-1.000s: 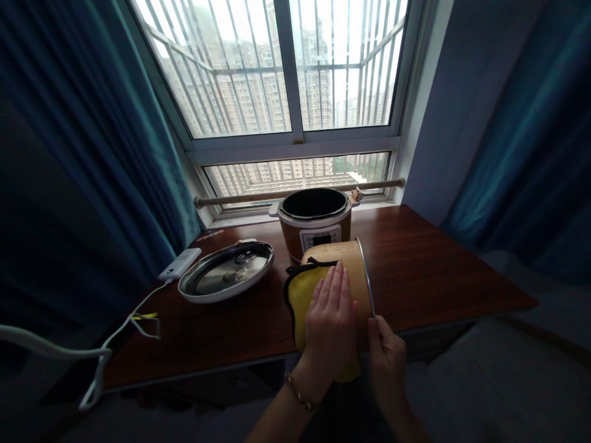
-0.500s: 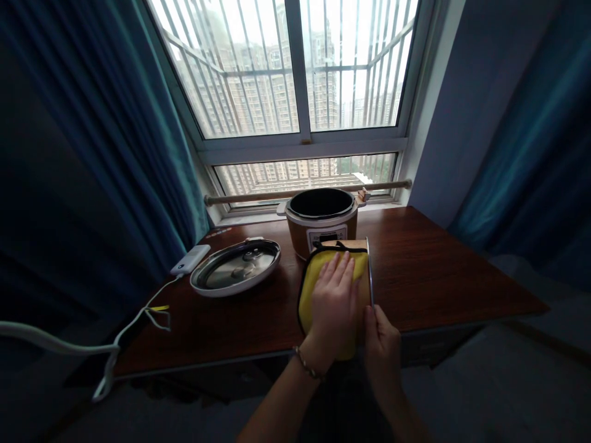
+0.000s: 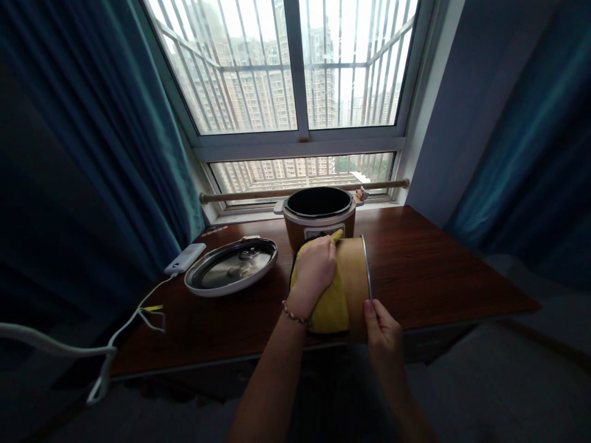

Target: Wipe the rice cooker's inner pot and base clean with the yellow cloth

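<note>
A gold-coloured inner pot point(image 3: 354, 277) is held on its side above the table's front edge, its metal rim facing right. My right hand point(image 3: 384, 329) pinches that rim at its lower part, thumb on the near side. Against the pot's outer wall, my left hand point(image 3: 316, 264) presses a yellow cloth point(image 3: 329, 307) with dark edging, its fingers curled over the cloth. The cloth covers the left part of the pot, so its base is hidden. Just behind stands an electric pressure cooker point(image 3: 318, 215) with a dark, open top; its front panel is partly covered by my left hand.
A round lid point(image 3: 231, 271) lies upside down on the wooden table point(image 3: 429, 264), left of the cooker. Beyond it sit a white power strip point(image 3: 185, 258) and a white cable point(image 3: 127, 326) trailing off the left edge. A barred window and blue curtains point(image 3: 115, 123) surround the table.
My left hand has slid left along the pot with the cloth, and its fingers have gone from flat to curled. More of the pot's gold wall near the rim now shows.
</note>
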`<state>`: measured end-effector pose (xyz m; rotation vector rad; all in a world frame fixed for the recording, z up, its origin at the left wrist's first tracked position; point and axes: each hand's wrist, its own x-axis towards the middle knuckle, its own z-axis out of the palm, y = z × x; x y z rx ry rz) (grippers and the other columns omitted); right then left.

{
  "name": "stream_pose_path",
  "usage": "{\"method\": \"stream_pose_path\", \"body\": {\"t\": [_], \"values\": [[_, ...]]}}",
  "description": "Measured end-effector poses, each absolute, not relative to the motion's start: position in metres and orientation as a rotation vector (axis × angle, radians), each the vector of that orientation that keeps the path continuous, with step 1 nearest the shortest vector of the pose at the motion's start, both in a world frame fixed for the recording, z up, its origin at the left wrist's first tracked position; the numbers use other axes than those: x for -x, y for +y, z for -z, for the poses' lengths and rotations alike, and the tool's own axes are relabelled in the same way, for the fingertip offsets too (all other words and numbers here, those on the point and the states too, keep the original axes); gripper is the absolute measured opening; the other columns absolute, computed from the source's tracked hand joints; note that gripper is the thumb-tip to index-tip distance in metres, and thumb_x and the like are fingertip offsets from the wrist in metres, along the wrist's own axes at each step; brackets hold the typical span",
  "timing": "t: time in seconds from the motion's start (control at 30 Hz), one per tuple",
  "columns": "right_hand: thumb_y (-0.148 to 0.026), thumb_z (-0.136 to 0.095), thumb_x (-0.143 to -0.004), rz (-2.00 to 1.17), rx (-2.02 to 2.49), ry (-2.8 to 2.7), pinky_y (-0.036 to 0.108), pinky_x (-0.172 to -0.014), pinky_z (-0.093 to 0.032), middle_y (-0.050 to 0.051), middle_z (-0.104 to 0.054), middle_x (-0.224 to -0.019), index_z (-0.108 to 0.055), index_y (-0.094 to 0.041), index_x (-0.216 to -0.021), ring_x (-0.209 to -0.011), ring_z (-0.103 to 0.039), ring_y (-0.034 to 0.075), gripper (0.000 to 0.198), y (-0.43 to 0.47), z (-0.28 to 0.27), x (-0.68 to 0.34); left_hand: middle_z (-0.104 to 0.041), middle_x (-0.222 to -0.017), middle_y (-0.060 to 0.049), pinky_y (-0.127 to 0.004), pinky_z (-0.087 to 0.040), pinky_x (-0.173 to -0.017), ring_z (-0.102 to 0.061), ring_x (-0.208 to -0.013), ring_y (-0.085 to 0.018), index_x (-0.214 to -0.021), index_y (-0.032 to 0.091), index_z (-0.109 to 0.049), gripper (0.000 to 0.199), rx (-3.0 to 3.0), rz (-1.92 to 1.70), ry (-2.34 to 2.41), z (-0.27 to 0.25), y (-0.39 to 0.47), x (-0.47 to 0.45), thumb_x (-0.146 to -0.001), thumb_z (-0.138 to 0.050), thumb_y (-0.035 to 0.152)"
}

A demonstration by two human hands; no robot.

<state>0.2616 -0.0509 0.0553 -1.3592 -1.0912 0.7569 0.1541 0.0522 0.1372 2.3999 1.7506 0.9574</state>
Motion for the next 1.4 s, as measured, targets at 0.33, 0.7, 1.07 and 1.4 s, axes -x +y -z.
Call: {"method": "stream_pose_path", "body": {"t": [0.33, 0.7, 1.07, 1.4], "values": [[-0.051, -0.041, -0.087, -0.860, 1.219, -1.327, 0.024, -0.066, -0.040, 0.000, -0.051, -0.065, -0.062, -0.015, -0.084, -0.067, -0.050, 0.015, 0.041, -0.059, -0.021, -0.271, -0.067, -0.111, -0.003, -0.030, -0.045, -0.082, -0.061, -0.099, -0.019, -0.109, 0.024, -0.062, 0.034, -2.355, -0.945, 1.723, -0.136, 0.058, -0.139, -0.094, -0.032, 0.028], [-0.054, -0.045, -0.084, -0.946, 1.147, -1.087, 0.021, -0.051, -0.035, -0.002, -0.045, -0.057, -0.051, -0.016, -0.060, -0.055, -0.040, 0.010, 0.045, -0.054, -0.021, -0.266, -0.055, -0.130, 0.002, -0.037, -0.031, -0.108, -0.045, -0.124, -0.017, -0.122, 0.023, -0.054, 0.034, -2.557, -1.227, 1.467, -0.116, 0.014, -0.171, -0.093, -0.037, 0.026], [-0.049, -0.061, -0.075, -1.248, 0.910, -0.744, 0.024, -0.053, -0.042, 0.004, -0.063, -0.069, -0.065, -0.015, -0.082, -0.064, -0.056, 0.016, 0.035, -0.032, -0.069, -0.263, -0.062, -0.120, -0.009, -0.035, -0.027, -0.106, -0.041, -0.128, -0.020, -0.124, 0.012, -0.053, 0.041, -2.740, -1.720, 1.326, -0.023, -0.035, -0.171, -0.086, -0.037, 0.018], [-0.053, -0.058, -0.076, -1.335, 0.873, -0.860, 0.027, -0.061, -0.047, 0.004, -0.066, -0.070, -0.067, -0.016, -0.091, -0.070, -0.061, 0.019, 0.041, -0.021, -0.081, -0.276, -0.071, -0.101, -0.006, -0.035, -0.021, -0.110, -0.053, -0.117, -0.018, -0.120, 0.021, -0.059, 0.039, -2.746, -1.825, 1.290, 0.037, -0.036, -0.166, -0.087, -0.038, 0.021]]}}
